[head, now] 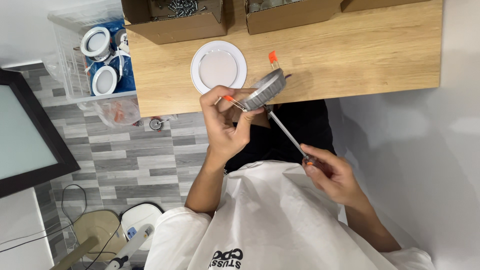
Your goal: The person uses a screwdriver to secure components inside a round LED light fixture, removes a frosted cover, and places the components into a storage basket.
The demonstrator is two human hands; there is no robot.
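In the head view, the left hand (pixel 225 125) is clamped on a round grey metal lamp housing with orange-tipped spring clips (pixel 263 90), held tilted at the near edge of the light wooden table (pixel 360 55), centre of the frame. The right hand (pixel 332 172), lower right, is closed around a slim metal screwdriver (pixel 286 132) whose tip meets the housing. One white round lamp trim ring (pixel 218 67) lies flat just left of it. Three brown cardboard boxes (pixel 172 22) line the far edge; bare wood stays open at right. Two more white rings sit in the clear plastic crate (pixel 70 60), upper left.
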